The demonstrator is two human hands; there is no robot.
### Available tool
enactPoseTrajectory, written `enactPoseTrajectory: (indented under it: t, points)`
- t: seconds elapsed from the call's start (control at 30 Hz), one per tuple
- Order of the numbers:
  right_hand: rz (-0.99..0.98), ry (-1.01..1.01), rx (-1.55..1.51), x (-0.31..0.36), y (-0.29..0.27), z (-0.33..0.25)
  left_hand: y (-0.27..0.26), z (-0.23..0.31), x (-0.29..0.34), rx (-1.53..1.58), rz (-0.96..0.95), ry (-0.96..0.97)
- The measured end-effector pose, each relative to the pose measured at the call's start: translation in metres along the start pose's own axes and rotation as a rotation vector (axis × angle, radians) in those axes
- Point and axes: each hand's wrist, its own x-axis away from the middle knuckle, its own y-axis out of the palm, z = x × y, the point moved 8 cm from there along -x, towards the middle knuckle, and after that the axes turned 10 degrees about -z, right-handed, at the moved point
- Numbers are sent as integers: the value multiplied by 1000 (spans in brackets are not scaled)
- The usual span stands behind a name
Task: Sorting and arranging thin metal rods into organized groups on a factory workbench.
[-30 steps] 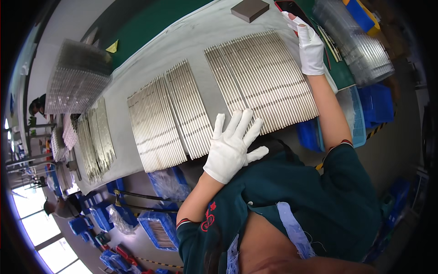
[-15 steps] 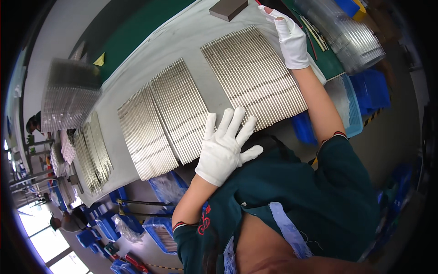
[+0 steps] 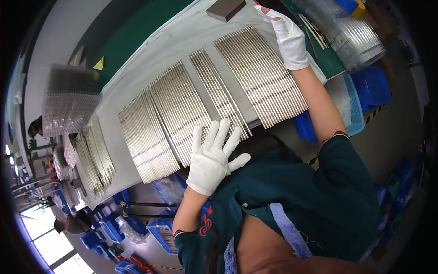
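Observation:
My left hand (image 3: 210, 160), in a white glove, is open with its fingers spread. Its fingertips lie over the near ends of thin silvery rods, by the left block of rods (image 3: 180, 109) and a narrow strip of rods (image 3: 219, 91). To the right of that strip, across a gap, is a wider block of rods (image 3: 262, 75). My right hand (image 3: 291, 43), gloved with some fingertips bare, is at that block's far right corner, fingers stretched out. A small red tip shows beside these fingertips; whether it is held is unclear. Another block of rods (image 3: 148, 137) sits farthest left.
A dark brown block (image 3: 226, 9) lies at the far edge of the pale cloth. Clear plastic trays (image 3: 70, 100) stand at left, near more silvery strips (image 3: 96, 157). Pens (image 3: 315, 34) and clear plastic sheeting (image 3: 344, 34) are at far right. Blue bins (image 3: 369, 91) stand beside the table.
A narrow strip of rods now lies apart, left of the right block, with gaps on both sides. My left hand has moved a little left and nearer me. The right hand has barely moved.

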Motion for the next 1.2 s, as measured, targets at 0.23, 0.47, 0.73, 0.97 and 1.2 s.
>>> enactPoseTrajectory:
  t: [0.23, 0.47, 0.73, 0.97, 1.2]
  points:
    - [-12, -15, 26, -2, 7, -16, 1, 6, -10, 40, -8, 27]
    - [-5, 12, 69, -5, 8, -21, 5, 19, -33, 73, 3, 106]
    - [94, -36, 653, -9, -9, -48, -14, 8, -17, -17, -71, -32]
    - [105, -150, 638, -8, -3, -54, 3, 41, -57, 61, -23, 186]
    - [139, 36, 57, -8, -14, -16, 15, 42, -63, 52, -71, 206]
